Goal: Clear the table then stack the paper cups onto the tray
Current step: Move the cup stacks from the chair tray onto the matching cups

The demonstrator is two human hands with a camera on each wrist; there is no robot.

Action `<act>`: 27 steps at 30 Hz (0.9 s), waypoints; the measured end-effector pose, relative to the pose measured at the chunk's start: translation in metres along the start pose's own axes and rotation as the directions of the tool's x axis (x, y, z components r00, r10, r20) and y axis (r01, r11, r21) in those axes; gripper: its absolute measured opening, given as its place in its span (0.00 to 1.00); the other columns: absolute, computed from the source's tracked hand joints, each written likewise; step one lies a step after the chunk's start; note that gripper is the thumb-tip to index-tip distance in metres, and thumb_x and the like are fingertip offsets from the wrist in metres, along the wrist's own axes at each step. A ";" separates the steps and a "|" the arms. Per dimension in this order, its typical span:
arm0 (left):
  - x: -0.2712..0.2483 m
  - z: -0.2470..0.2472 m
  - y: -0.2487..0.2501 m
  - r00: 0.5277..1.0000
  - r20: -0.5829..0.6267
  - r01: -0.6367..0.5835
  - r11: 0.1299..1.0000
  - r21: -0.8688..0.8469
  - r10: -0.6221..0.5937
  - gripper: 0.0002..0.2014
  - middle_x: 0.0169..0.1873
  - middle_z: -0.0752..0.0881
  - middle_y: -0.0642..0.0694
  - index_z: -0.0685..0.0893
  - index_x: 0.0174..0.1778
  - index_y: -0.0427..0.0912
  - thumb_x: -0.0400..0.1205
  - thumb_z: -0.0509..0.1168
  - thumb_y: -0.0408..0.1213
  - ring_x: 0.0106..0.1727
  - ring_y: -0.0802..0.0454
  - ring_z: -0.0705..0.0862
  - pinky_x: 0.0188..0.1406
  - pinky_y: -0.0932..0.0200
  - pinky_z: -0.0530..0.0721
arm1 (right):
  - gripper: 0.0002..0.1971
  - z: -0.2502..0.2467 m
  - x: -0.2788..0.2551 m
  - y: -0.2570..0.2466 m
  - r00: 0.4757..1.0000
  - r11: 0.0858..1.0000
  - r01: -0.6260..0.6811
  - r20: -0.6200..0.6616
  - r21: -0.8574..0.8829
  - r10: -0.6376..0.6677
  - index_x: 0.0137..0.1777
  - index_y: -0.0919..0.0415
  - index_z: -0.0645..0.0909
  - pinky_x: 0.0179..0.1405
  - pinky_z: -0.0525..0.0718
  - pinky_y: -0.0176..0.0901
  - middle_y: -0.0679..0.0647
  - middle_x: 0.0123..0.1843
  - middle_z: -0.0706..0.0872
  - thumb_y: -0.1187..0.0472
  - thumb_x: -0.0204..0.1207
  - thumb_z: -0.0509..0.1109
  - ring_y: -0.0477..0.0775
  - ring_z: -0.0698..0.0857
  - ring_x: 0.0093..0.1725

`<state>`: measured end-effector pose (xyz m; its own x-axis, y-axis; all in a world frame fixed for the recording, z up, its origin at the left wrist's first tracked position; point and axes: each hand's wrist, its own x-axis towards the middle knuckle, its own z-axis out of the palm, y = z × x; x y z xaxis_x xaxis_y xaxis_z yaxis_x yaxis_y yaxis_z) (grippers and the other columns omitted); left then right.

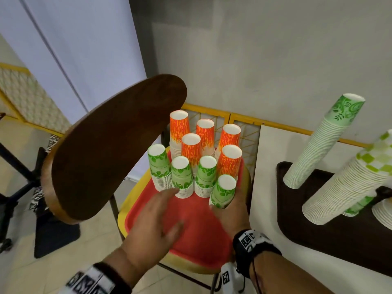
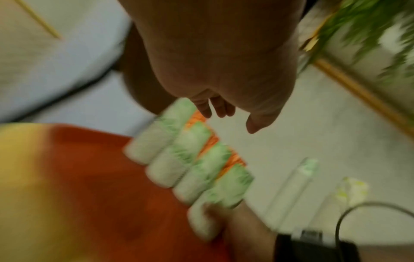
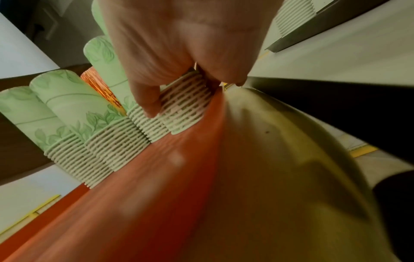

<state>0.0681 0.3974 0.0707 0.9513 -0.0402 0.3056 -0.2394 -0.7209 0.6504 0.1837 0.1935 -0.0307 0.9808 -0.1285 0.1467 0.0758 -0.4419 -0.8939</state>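
Observation:
A red tray [image 1: 191, 221] lies on a yellow chair seat [image 1: 129, 200]. On it stand several upside-down cup stacks, orange ones [image 1: 191, 149] at the back and green leaf-print ones [image 1: 182, 177] in front. My right hand [image 1: 230, 205] grips the front-right green stack [image 1: 223, 190] near its base; in the right wrist view the thumb and fingers [image 3: 145, 104] wrap round its ribbed rims [image 3: 186, 108] on the tray [image 3: 179, 177]. My left hand [image 1: 172, 206] hovers over the tray with its fingers spread, its fingertips close to a green stack. In the blurred left wrist view that hand [image 2: 224, 109] holds nothing.
A brown wooden chair back [image 1: 116, 145] rises left of the tray. To the right, a white table [image 1: 267, 187] carries a dark brown tray [image 1: 331, 247] with tall stacks of green-print cups [image 1: 322, 143] and checked cups [image 1: 347, 187]. A wall stands behind.

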 end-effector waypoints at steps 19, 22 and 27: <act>0.106 0.110 0.006 0.945 -0.098 0.297 0.945 -0.139 -0.312 0.37 0.61 0.81 0.51 0.70 0.71 0.51 0.69 0.80 0.40 0.62 0.49 0.81 0.63 0.50 0.82 | 0.32 -0.016 -0.017 0.021 0.993 0.988 -0.093 0.079 0.120 0.084 0.60 0.44 0.75 0.56 0.89 0.44 0.49 0.58 0.85 0.53 0.57 0.85 0.40 0.87 0.55; 0.077 0.114 0.002 0.917 -0.131 0.319 0.890 -0.325 -0.376 0.44 0.61 0.80 0.57 0.66 0.75 0.53 0.66 0.82 0.36 0.61 0.55 0.80 0.62 0.54 0.78 | 0.31 -0.013 -0.013 0.027 0.993 0.995 -0.081 0.096 0.055 0.075 0.58 0.48 0.78 0.51 0.91 0.50 0.52 0.55 0.86 0.47 0.55 0.86 0.46 0.89 0.52; 0.040 0.137 -0.026 0.896 -0.003 0.391 0.792 -0.469 -0.444 0.37 0.56 0.86 0.53 0.75 0.67 0.51 0.65 0.84 0.34 0.57 0.55 0.86 0.61 0.50 0.83 | 0.36 -0.015 -0.017 0.029 0.993 0.997 -0.076 0.090 0.027 0.073 0.63 0.48 0.74 0.57 0.87 0.48 0.48 0.58 0.83 0.50 0.53 0.82 0.45 0.86 0.56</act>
<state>0.1385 0.3196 -0.0289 0.9583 0.2856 -0.0126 0.0909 -0.2627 0.9606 0.1664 0.1695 -0.0527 0.9959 -0.0802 0.0424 0.0061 -0.4068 -0.9135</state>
